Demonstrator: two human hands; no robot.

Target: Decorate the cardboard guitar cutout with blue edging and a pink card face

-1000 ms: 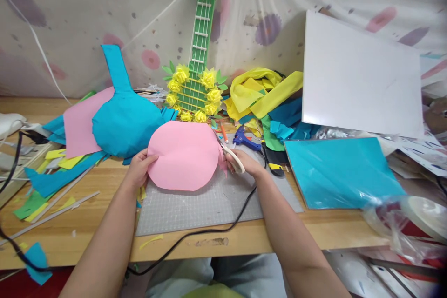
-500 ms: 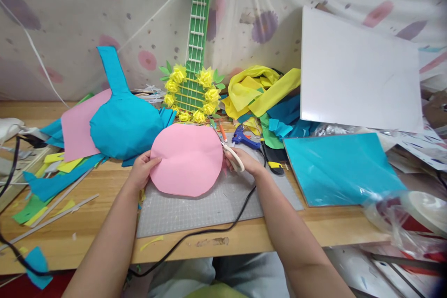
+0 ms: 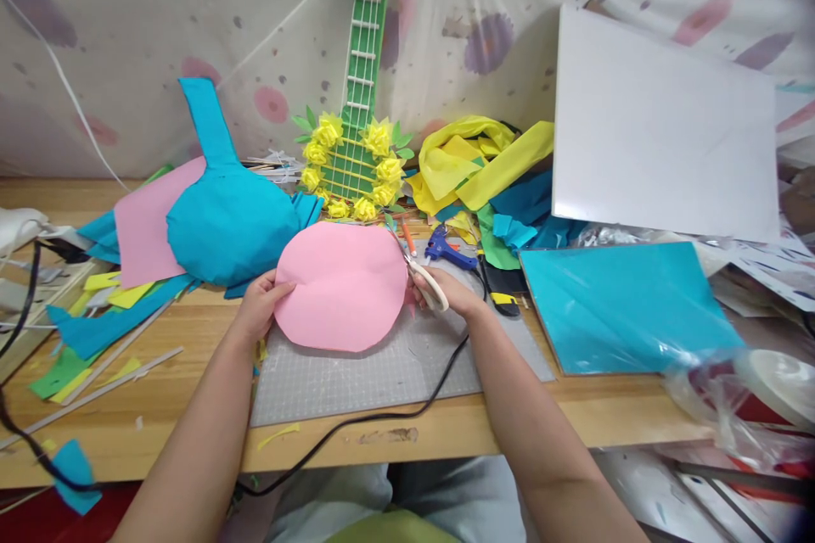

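A rounded pink sheet (image 3: 344,293) is held over the grey cutting mat (image 3: 306,394). My left hand (image 3: 261,305) pinches its left edge, thumb on top and fingers underneath. At the opposite edge, my right hand (image 3: 446,293) grips white-handled scissors (image 3: 433,290), whose blades lie along the sheet's upper right rim. Some right-hand fingers are hidden behind the scissors and the sheet. Behind the sheet stands a small green guitar model (image 3: 362,93) trimmed with yellow flowers. A blue guitar-shaped piece (image 3: 233,225) rests to the left.
A blue glue gun (image 3: 449,248) and a yellow-black cutter (image 3: 505,303) lie right of the sheet. A black cable (image 3: 356,422) crosses the mat. Yellow crepe scraps (image 3: 452,165), a white board (image 3: 662,127) and a wrapped blue sheet pack (image 3: 630,305) occupy the right side.
The view has shifted slightly, so the background sits a little further right. Both hands, the pink sheet and the scissors keep nearly the same positions.
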